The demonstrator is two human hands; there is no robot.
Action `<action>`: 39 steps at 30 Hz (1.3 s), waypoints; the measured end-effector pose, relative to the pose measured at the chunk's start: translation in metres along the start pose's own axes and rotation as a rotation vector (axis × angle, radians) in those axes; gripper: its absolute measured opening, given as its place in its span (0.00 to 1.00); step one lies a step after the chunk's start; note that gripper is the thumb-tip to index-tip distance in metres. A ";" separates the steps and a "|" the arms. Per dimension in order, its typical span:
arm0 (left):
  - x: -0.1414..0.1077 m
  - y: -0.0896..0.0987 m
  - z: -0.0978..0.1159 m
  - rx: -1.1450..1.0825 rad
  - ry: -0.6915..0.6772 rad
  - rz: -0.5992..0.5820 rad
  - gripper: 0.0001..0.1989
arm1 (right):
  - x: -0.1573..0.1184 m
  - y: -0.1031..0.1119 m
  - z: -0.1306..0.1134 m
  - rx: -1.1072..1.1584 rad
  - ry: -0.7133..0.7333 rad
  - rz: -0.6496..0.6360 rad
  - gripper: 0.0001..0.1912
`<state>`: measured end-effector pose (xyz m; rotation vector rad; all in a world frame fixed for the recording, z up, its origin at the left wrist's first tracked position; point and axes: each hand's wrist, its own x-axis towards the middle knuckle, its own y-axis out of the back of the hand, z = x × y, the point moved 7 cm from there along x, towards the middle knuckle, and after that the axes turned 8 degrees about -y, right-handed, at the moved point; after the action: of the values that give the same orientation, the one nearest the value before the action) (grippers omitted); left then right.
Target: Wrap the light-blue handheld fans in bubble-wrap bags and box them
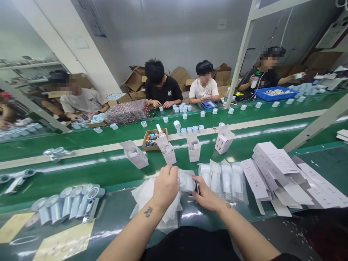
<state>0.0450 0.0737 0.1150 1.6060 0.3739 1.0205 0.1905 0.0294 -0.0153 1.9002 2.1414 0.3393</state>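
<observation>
Between my two hands is a translucent bubble-wrap bag (pixel 187 180) with a pale item in it, its details blurred. My left hand (pixel 166 183) is closed on the bag's left side, knuckles up. Gripping the right end is my right hand (pixel 204 194), with a small dark part showing by its thumb. Loose bubble-wrap bags (pixel 168 217) lie under my left wrist. Just right of my hands, several wrapped items (pixel 225 177) lie in a row. Light-blue handheld devices with round heads (pixel 67 201) are lined up at the left.
Open white boxes (pixel 194 150) stand on the green belt (pixel 108 159) ahead, near a carton of small parts (pixel 148 141). Flat white boxes (pixel 274 159) are stacked at right. Across the line, several people sit working among blue cups and a blue tray (pixel 276 95). Metal posts (pixel 240 54) rise beyond the bench.
</observation>
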 end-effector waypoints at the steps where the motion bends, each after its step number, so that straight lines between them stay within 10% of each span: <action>1: 0.008 -0.002 0.006 0.041 0.029 -0.022 0.10 | 0.001 0.003 0.002 -0.004 -0.018 -0.011 0.35; 8: 0.025 -0.029 0.065 0.098 -0.238 -0.406 0.10 | 0.013 0.014 0.016 -0.024 -0.069 0.085 0.38; 14: 0.034 -0.045 0.075 0.101 -0.193 -0.712 0.12 | 0.008 0.008 0.009 0.001 -0.100 0.049 0.37; 27: -0.012 -0.073 0.065 -0.142 -0.436 -0.778 0.22 | -0.007 0.013 0.003 0.019 -0.102 -0.058 0.40; 30: -0.010 -0.085 0.066 -0.008 -0.526 -0.756 0.31 | -0.014 0.045 -0.012 0.023 -0.113 0.007 0.38; 33: -0.001 -0.093 0.073 0.086 -0.646 -0.761 0.25 | -0.039 0.116 -0.007 -0.018 -0.251 0.332 0.25; 37: 0.012 -0.081 0.079 0.025 -0.721 -0.746 0.32 | -0.122 0.202 0.049 -0.241 -0.611 0.973 0.40; 39: 0.012 -0.073 0.077 -0.030 -0.681 -0.726 0.35 | -0.153 0.214 0.091 -0.420 -0.741 1.042 0.46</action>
<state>0.1312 0.0558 0.0550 1.5052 0.4143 -0.0806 0.4391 -0.0971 -0.0225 2.2045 0.4841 0.1813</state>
